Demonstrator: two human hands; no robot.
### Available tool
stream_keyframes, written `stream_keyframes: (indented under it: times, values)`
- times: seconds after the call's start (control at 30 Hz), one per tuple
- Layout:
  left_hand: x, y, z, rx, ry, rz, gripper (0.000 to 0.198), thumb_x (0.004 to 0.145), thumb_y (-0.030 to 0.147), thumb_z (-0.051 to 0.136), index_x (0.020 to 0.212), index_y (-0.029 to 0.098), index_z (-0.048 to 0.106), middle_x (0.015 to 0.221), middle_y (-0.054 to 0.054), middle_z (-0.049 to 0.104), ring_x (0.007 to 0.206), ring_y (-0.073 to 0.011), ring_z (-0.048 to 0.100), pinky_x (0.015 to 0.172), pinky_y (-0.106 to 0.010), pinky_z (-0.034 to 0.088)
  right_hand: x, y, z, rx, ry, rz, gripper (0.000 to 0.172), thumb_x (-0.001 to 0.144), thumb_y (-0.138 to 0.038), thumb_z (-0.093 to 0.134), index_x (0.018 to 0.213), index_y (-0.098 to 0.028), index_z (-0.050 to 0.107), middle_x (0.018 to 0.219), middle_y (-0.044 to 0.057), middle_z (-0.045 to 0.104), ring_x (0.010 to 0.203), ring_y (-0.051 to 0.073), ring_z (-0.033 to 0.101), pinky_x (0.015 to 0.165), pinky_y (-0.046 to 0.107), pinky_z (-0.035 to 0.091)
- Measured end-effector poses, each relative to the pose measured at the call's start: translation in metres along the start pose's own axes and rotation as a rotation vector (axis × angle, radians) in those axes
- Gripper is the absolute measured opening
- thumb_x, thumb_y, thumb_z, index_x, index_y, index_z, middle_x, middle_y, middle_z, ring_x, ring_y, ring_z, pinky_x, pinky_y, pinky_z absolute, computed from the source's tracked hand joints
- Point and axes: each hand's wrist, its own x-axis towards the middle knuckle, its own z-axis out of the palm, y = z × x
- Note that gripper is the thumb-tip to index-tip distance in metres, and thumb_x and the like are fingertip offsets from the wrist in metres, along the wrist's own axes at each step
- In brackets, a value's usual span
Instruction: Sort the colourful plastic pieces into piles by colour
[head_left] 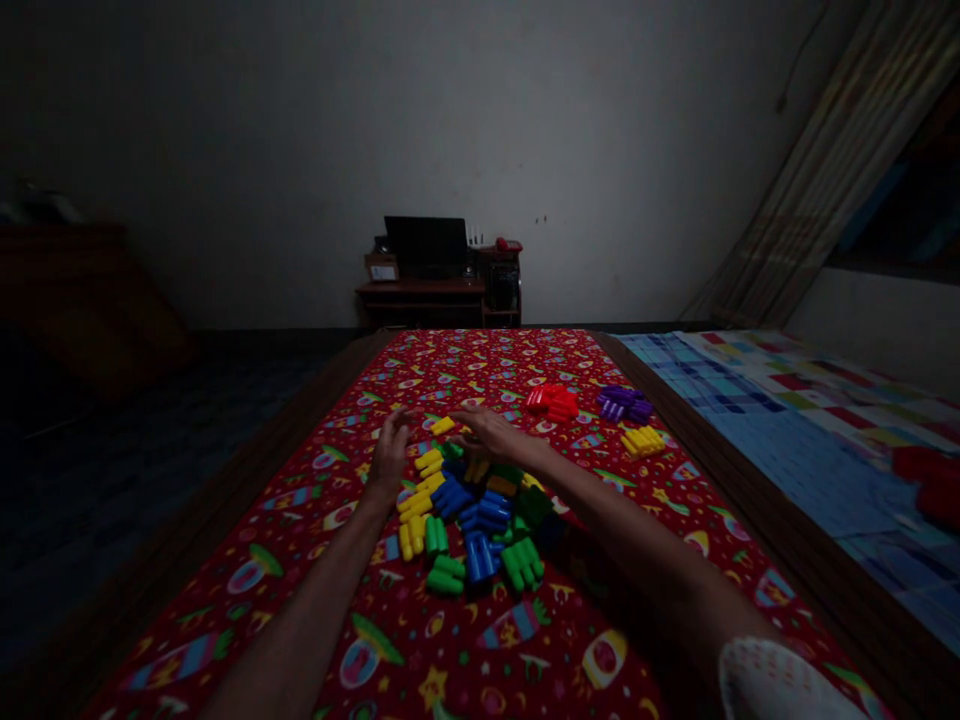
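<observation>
A loose pile of plastic toy blocks lies on the red patterned cloth [315, 540], with blue blocks [486, 512] in the middle, green blocks [523, 563] towards me and yellow blocks [421, 497] along the left. My left hand [390, 452] is at the pile's far left edge, fingers apart and holding nothing that I can see. Reaching across the far side of the pile, my right hand [491, 437] has its fingers stretched out to the left. Its fingertips are near a single yellow block [442, 426]; whether they touch it I cannot tell. My right hand and forearm hide some blocks beneath.
Farther right on the cloth lie separate groups of red blocks [553, 402], purple blocks [624, 403] and yellow blocks [643, 441]. A desk with a dark monitor [426, 246] stands against the wall. Bedding in blue checks [720, 410] spreads out at the right.
</observation>
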Motion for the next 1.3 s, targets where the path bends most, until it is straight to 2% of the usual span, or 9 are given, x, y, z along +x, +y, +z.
stream_keyframes:
  times: [0.13,0.27,0.37,0.53,0.7,0.83,0.97,1.17,1.3]
  values:
    - [0.007,-0.01,-0.004,-0.101,0.188,-0.022,0.038,0.084,0.037,0.049,0.121,0.027,0.05,0.125,-0.008,0.059,0.12,-0.0213,0.054,0.099,-0.036,0.045,0.053,-0.006,0.025,-0.061,-0.089,-0.001,0.044,0.088,-0.026,0.059,0.129,-0.012,0.054,0.125,0.022,0.056,0.117,0.027,0.051,0.099,0.041,0.038]
    - [0.009,-0.015,-0.004,-0.14,0.169,-0.035,0.034,0.082,0.034,0.052,0.114,0.025,0.053,0.121,-0.008,0.06,0.118,-0.0208,0.055,0.1,-0.036,0.045,0.07,-0.001,0.035,-0.028,-0.258,0.022,0.024,0.085,-0.014,0.057,0.106,-0.013,0.069,0.1,0.014,0.07,0.096,0.023,0.063,0.083,0.031,0.045]
    - [0.01,-0.017,-0.003,-0.136,0.149,-0.053,0.033,0.079,0.035,0.053,0.109,0.024,0.056,0.12,-0.009,0.062,0.118,-0.0221,0.056,0.099,-0.038,0.046,0.06,0.007,0.036,-0.006,-0.253,0.025,0.021,0.083,-0.01,0.055,0.096,-0.014,0.071,0.088,0.009,0.071,0.081,0.017,0.063,0.072,0.024,0.044]
    - [0.009,-0.014,-0.002,-0.068,0.122,-0.052,0.032,0.073,0.035,0.054,0.1,0.021,0.063,0.115,-0.009,0.065,0.114,-0.0243,0.058,0.096,-0.038,0.047,0.015,0.027,0.019,0.054,-0.063,0.105,0.013,0.083,-0.015,0.055,0.085,-0.01,0.067,0.074,0.005,0.065,0.064,0.011,0.053,0.058,0.02,0.036]
    - [0.007,-0.006,-0.001,-0.038,0.083,-0.07,0.031,0.069,0.035,0.054,0.093,0.019,0.067,0.108,-0.009,0.069,0.109,-0.026,0.06,0.092,-0.039,0.049,-0.065,0.045,-0.02,0.072,0.17,0.187,0.022,0.088,-0.025,0.049,0.081,-0.012,0.065,0.065,0.001,0.059,0.055,0.01,0.047,0.054,0.021,0.03]
    - [0.006,-0.003,0.001,-0.034,0.067,-0.081,0.033,0.064,0.036,0.056,0.089,0.018,0.068,0.106,-0.009,0.07,0.107,-0.0272,0.06,0.094,-0.041,0.048,-0.135,0.063,-0.06,-0.205,0.277,0.468,0.023,0.089,-0.029,0.05,0.093,-0.015,0.068,0.08,0.008,0.069,0.067,0.016,0.06,0.06,0.024,0.035]
    - [0.007,-0.003,0.001,-0.023,0.054,-0.099,0.034,0.061,0.038,0.058,0.086,0.018,0.069,0.102,-0.009,0.07,0.103,-0.0274,0.062,0.095,-0.042,0.047,-0.185,0.077,-0.09,-0.509,0.272,0.765,0.028,0.091,-0.032,0.048,0.102,-0.015,0.068,0.09,0.014,0.072,0.078,0.022,0.065,0.065,0.027,0.038]
    - [0.007,-0.001,-0.001,0.067,0.038,-0.087,0.035,0.061,0.038,0.057,0.088,0.018,0.07,0.102,-0.008,0.071,0.102,-0.0273,0.062,0.093,-0.04,0.047,-0.207,0.078,-0.093,-0.65,0.154,0.894,0.028,0.093,-0.033,0.049,0.093,-0.015,0.071,0.089,0.014,0.072,0.083,0.023,0.066,0.068,0.029,0.039]
    - [0.007,-0.001,-0.003,0.074,0.036,-0.087,0.036,0.062,0.037,0.057,0.09,0.018,0.071,0.105,-0.008,0.07,0.102,-0.0271,0.062,0.091,-0.038,0.048,-0.207,0.081,-0.094,-0.599,0.276,0.854,0.028,0.091,-0.032,0.052,0.098,-0.014,0.072,0.096,0.015,0.073,0.091,0.026,0.065,0.073,0.031,0.043]
